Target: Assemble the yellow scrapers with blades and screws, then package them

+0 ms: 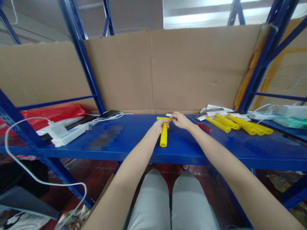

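L hand (164,124) closed round yellow tube (163,139), mid-worktop (139,137), tube's open end at 6 o'clock; R hand (179,120), fingers bunched by yellow strip (161,118) at tube's 12 o'clock, can't tell if clamped. Approx. 3 o'clock: red-handled tool (204,127), spare tubes (244,125). Power strip (69,135) at 9.

Workshop, small, by its look. Your bench (134,129): blue metal, set between rack-style uprights (87,70) with diagonal braces. Backing, facing you: plain cardboard sheets (203,67). Power, to your left: one white power strip (72,135), with white cables. Tools, to your right: red-handled (204,127). Stock, beyond these: several matching yellow tubes (227,121), lying grouped. Floor beneath you (93,172): dark red.
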`<state>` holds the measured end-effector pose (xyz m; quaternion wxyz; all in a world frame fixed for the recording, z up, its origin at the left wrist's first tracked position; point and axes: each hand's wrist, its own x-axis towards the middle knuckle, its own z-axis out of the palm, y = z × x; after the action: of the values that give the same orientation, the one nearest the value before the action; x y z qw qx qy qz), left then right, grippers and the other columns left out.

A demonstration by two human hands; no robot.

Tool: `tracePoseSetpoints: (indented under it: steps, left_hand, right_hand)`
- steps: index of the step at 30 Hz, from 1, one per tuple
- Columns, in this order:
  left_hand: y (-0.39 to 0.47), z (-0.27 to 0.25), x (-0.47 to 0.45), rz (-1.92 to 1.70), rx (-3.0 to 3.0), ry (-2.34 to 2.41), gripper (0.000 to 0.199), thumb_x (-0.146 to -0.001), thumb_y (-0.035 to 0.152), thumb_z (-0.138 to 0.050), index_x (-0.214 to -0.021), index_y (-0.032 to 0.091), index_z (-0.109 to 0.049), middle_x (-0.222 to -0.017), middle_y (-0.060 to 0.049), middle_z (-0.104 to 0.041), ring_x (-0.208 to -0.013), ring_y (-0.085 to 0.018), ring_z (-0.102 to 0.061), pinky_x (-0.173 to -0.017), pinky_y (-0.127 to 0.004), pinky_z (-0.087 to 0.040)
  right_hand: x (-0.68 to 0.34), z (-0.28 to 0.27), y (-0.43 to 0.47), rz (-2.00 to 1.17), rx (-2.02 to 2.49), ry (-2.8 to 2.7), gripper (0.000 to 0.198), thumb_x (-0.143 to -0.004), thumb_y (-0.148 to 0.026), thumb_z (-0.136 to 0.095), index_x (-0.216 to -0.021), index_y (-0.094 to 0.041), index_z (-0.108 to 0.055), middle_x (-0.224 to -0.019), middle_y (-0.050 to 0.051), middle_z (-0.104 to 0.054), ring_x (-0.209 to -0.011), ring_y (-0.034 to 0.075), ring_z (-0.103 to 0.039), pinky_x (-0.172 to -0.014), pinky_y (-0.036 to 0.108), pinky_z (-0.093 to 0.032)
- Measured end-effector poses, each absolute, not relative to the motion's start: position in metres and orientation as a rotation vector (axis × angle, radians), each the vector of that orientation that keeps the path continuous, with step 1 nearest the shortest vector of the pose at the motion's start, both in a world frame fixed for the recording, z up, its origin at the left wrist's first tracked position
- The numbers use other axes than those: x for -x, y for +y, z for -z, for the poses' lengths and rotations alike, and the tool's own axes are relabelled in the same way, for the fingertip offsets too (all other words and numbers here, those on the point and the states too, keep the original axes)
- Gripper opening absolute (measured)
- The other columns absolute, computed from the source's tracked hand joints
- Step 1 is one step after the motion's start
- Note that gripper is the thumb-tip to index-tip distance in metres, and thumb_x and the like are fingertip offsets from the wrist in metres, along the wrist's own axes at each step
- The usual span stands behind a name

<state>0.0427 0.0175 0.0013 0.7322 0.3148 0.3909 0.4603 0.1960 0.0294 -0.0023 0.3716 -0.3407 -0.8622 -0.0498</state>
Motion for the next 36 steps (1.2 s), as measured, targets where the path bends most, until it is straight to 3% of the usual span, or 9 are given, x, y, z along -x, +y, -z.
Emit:
tracePoseSetpoints:
  steps: [2, 5, 16, 22, 28, 36]
  left_hand:
    - [0.010, -0.006, -0.041, -1.005, -0.698, 0.866, 0.020, -0.085, -0.002, -0.039, -0.086, 0.009, -0.056, -0.053, 0.002, -0.045, -0.039, -0.006, -0.039, -0.039, -0.016, -0.036]
    - [0.002, -0.012, -0.042, -1.004, -0.703, 0.874, 0.023, -0.082, -0.004, -0.035, -0.083, 0.011, -0.053, -0.049, 0.004, -0.041, -0.035, -0.005, -0.034, -0.035, -0.015, -0.032]
    - [-0.002, -0.015, -0.043, -1.031, -0.696, 0.880, 0.027, -0.077, -0.007, -0.036, -0.087, 0.011, -0.052, -0.048, 0.005, -0.040, -0.034, -0.005, -0.033, -0.034, -0.014, -0.030]
    - [0.000, -0.014, -0.043, -1.048, -0.686, 0.881, 0.025, -0.080, -0.004, -0.036, -0.089, 0.011, -0.053, -0.051, 0.004, -0.041, -0.036, -0.006, -0.034, -0.035, -0.015, -0.031]
    - [0.003, -0.011, -0.042, -1.052, -0.680, 0.895, 0.019, -0.084, -0.001, -0.040, -0.085, 0.013, -0.053, -0.052, 0.003, -0.042, -0.041, -0.006, -0.033, -0.040, -0.017, -0.030]
    - [0.011, -0.004, -0.041, -1.092, -0.704, 0.889, 0.021, -0.082, -0.005, -0.042, -0.082, 0.013, -0.052, -0.055, 0.001, -0.044, -0.046, -0.007, -0.036, -0.049, -0.021, -0.032]
  right_hand:
    - [-0.196, 0.002, 0.028, 0.147, 0.861, -2.221, 0.032, -0.072, -0.002, -0.042, -0.083, -0.015, -0.068, -0.087, 0.008, -0.063, -0.087, 0.018, -0.060, -0.084, 0.031, -0.047]
    - [-0.196, 0.001, 0.027, 0.162, 0.874, -2.236, 0.035, -0.072, -0.002, -0.041, -0.086, -0.015, -0.071, -0.088, 0.009, -0.063, -0.089, 0.019, -0.061, -0.085, 0.031, -0.048]
    - [-0.195, 0.000, 0.024, 0.161, 0.939, -2.280, 0.037, -0.074, -0.003, -0.043, -0.094, -0.015, -0.072, -0.093, 0.009, -0.064, -0.091, 0.019, -0.061, -0.086, 0.032, -0.048]
    - [-0.196, -0.006, 0.014, 0.237, 1.086, -2.233, 0.049, -0.077, -0.004, -0.042, -0.120, -0.017, -0.063, -0.112, 0.012, -0.063, -0.103, 0.022, -0.059, -0.093, 0.036, -0.045]
    - [-0.217, -0.021, 0.009, 0.283, 1.572, -2.059, 0.045, -0.080, -0.010, -0.047, -0.123, -0.017, -0.059, -0.125, 0.017, -0.058, -0.118, 0.030, -0.053, -0.097, 0.047, -0.042]
    - [-0.271, -0.035, 0.013, 0.136, 2.295, -1.739, 0.041, -0.079, -0.026, -0.056, -0.116, -0.009, -0.064, -0.110, 0.024, -0.065, -0.110, 0.032, -0.060, -0.087, 0.041, -0.048]
